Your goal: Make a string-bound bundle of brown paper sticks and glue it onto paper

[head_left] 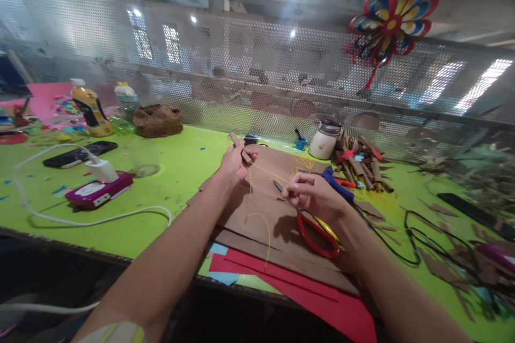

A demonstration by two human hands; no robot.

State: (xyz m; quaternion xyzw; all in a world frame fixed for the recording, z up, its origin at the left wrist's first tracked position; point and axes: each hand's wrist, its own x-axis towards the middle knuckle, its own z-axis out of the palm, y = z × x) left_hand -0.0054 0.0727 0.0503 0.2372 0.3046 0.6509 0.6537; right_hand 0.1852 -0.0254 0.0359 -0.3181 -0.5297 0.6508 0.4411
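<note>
My left hand [234, 163] is closed on a small folded strip of brown cardboard [235, 140], raised above a stack of brown cardboard sheets [257, 230]. A thin yellow thread [270, 169] runs from the strip across to my right hand [311, 193], whose fingers are pinched on it. A loose thread end hangs down below the left hand. Under my right hand, scissors [317, 249] with red handles lie on the cardboard, their blade tips showing left of the fingers. Beside them is a yellow stick-like thing [328, 229], partly hidden.
A blue tool [338, 185] with a black cord lies at right, near a white jar [322, 140] and a pile of cardboard rolls [364, 166]. Left are a purple power strip [98, 192], a phone [80, 154] and a clear cup [142, 159]. Red paper [322, 300] overhangs the front edge.
</note>
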